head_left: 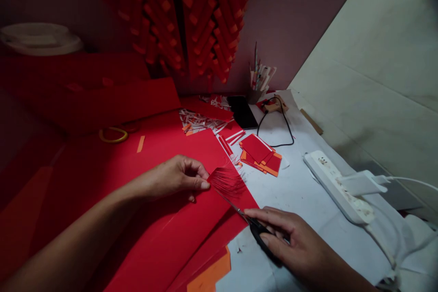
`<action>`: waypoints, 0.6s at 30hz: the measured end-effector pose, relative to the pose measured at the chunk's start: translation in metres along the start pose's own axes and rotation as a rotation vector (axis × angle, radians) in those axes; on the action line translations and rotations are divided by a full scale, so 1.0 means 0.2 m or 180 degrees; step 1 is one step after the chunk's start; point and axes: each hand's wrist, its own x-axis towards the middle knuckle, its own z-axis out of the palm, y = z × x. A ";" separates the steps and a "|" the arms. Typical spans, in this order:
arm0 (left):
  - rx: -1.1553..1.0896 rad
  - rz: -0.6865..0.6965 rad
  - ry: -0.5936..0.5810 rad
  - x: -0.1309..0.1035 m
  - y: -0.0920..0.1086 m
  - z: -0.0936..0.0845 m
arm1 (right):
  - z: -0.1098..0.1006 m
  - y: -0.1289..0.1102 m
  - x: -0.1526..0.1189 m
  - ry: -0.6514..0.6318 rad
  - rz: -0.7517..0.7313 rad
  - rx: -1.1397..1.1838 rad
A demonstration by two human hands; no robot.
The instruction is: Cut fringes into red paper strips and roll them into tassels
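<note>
Between the thumb and fingers of my left hand (pixel 183 175) is one end of a red paper fringe (pixel 227 182), cut into many thin strips that fan out to the right. My right hand (pixel 284 235) grips black-handled scissors (pixel 258 232). Their blades point up and left, with the tips at the lower edge of the fringe close to my left thumb. Whether the blades are parted is hard to see. Beneath both lies a large red paper sheet (pixel 143 237), with an orange sheet (pixel 208 273) partly showing under its near edge.
Red and orange paper pieces (pixel 262 153) lie beyond my right hand, near paper scraps (pixel 198 121), a phone (pixel 242 112) and a pen holder (pixel 255 93). A power strip (pixel 338 187) with a plugged charger sits right. Yellow-handled scissors (pixel 113 135) rest left. Folded red paper decorations (pixel 212 23) hang behind.
</note>
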 end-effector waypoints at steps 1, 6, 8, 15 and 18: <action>-0.0001 -0.0002 -0.0003 0.00 0.00 0.00 | 0.00 0.00 0.00 0.0001 -0.0003 -0.0004; 0.0017 -0.0077 -0.0073 -0.01 0.02 0.00 | 0.00 0.02 0.00 0.0039 0.0020 -0.0022; 0.0037 -0.0096 -0.0082 -0.01 0.03 0.00 | 0.00 0.01 0.01 0.0049 0.0024 -0.0057; 0.0081 -0.0092 -0.0053 -0.02 0.04 0.01 | 0.00 0.00 0.01 -0.0085 0.0174 -0.0120; 0.0114 -0.0093 -0.0067 -0.02 0.02 0.01 | 0.00 0.00 0.01 -0.0133 0.0165 -0.0130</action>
